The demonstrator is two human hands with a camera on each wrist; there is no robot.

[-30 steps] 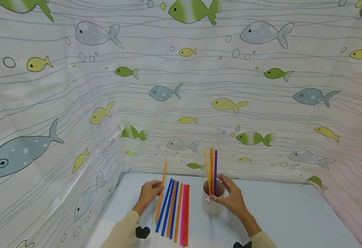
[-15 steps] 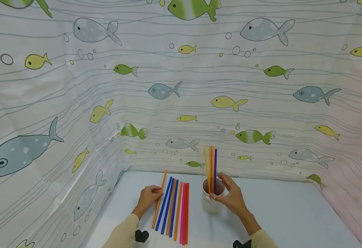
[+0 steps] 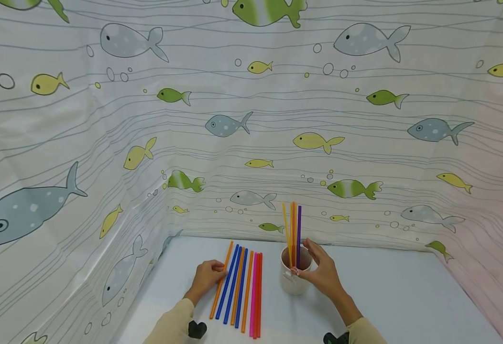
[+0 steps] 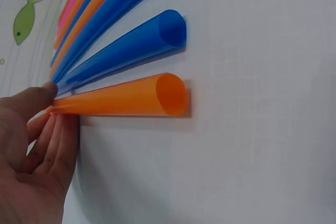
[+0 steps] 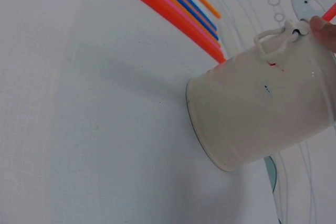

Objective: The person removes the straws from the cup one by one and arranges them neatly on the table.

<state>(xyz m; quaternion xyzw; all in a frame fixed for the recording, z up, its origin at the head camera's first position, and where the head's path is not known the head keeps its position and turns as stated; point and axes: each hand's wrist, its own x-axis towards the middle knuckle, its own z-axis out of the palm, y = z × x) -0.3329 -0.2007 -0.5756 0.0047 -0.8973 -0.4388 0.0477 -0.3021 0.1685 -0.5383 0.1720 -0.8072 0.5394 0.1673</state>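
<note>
My left hand (image 3: 206, 277) pinches an orange straw (image 3: 215, 297) at the left end of a row of straws on the table. In the left wrist view, thumb and fingers meet at the far part of this orange straw (image 4: 121, 100); its near end shows an open tube. Beside it lie blue straws (image 3: 227, 296), more orange ones, a pink straw (image 3: 253, 296) and red straws (image 3: 259, 296). My right hand (image 3: 323, 274) grips the rim of a white cup (image 3: 293, 285), thumb at the near side. A yellow straw (image 3: 286, 224), orange straws (image 3: 294, 222) and a purple straw (image 3: 300, 229) stand in it.
The white table (image 3: 385, 296) ends at the back against a fish-patterned sheet (image 3: 260, 114), which also rises along the left and right sides. A small handle (image 5: 270, 45) sticks out from the cup.
My left hand has brought the orange straw down and toward me, laying it beside the blue straws. The right hand and the cup have stayed in place.
</note>
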